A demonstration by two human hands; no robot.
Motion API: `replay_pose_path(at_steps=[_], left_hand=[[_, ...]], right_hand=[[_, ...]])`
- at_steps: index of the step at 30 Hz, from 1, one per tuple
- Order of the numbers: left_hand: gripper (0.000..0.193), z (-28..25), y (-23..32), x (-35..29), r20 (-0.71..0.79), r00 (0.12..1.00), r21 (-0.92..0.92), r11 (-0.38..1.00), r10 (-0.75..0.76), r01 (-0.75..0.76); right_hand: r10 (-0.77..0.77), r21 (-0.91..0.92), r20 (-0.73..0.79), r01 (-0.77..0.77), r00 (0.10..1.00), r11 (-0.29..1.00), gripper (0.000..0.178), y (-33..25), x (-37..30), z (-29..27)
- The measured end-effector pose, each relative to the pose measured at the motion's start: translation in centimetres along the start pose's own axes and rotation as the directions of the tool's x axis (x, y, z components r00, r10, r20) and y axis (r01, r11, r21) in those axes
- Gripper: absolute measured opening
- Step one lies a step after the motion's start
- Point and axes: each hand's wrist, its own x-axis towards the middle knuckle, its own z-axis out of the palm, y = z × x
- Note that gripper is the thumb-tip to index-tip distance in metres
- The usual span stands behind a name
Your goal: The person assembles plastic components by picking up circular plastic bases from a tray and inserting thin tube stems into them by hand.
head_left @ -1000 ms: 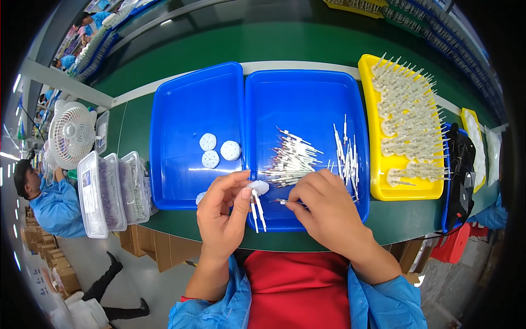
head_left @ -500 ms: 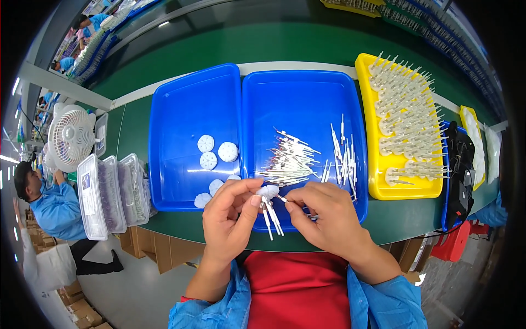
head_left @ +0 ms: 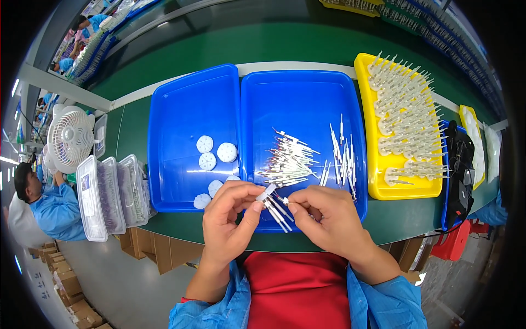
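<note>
Between its thumb and fingers my left hand (head_left: 229, 215) pinches a white round disc (head_left: 267, 192), tilted nearly edge-on. Several thin white sticks (head_left: 278, 215) hang from the disc toward me. Just right of it, my right hand (head_left: 333, 216) is closed on another thin white stick (head_left: 285, 201), its end close to the disc; whether they touch I cannot tell. Beyond my hands, a blue tray (head_left: 298, 90) holds a heap of white sticks (head_left: 290, 160) with dark reddish ends. In the left blue tray (head_left: 189, 96) lie several white discs with small holes (head_left: 227, 152).
On the right, a yellow tray (head_left: 402, 190) carries rows of discs with upright sticks (head_left: 405, 109). Black cables and a device (head_left: 459, 170) lie beyond it. At left stand clear plastic boxes (head_left: 93, 200) and a white fan (head_left: 71, 137). A person in blue (head_left: 55, 208) sits further left.
The disc has turned more edge-on, and its hanging sticks have swung to the right. My right hand has shifted slightly right. At far left, a walking person has moved behind the seated one.
</note>
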Motion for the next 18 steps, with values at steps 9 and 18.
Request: replay_pose_path(at_steps=[9,18], left_hand=[[0.025,-0.08,-0.09,-0.13,-0.004,1.0,-0.074,0.997,-0.027,0.027],[0.024,0.34,0.42,0.2,0.021,1.0,0.005,1.0,0.008,-0.008]], right_hand=[[0.014,0.0,-0.028,-0.014,1.0,1.0,0.007,0.16,-0.06,0.29],[0.03,0.006,-0.048,-0.03,0.998,1.0,0.009,-0.15,-0.29,0.95]])
